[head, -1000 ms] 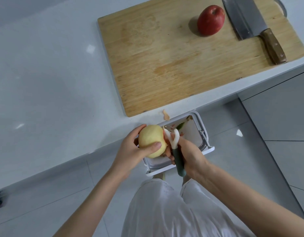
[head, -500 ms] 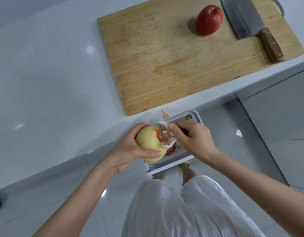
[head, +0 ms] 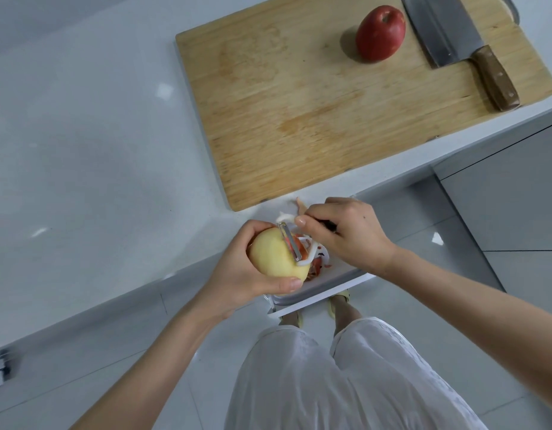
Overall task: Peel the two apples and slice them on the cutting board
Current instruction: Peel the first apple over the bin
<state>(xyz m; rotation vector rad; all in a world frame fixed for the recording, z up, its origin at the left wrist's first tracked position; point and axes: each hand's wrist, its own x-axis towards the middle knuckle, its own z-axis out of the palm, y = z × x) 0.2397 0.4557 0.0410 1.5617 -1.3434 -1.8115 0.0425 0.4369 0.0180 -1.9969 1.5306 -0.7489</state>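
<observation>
Over the bin (head: 318, 294), peeler (head: 290, 242) against mostly-peeled apple (head: 270, 256)

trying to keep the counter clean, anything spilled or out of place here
One scrap of peel lies on the counter edge, just off the cutting board near corner, outside the bin below, where the other peels lie. Nothing else stands out.

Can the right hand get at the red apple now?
Probably not yet: the right hand grips the peeler against the peeled apple. Nothing else blocks the way to the red apple.
</observation>
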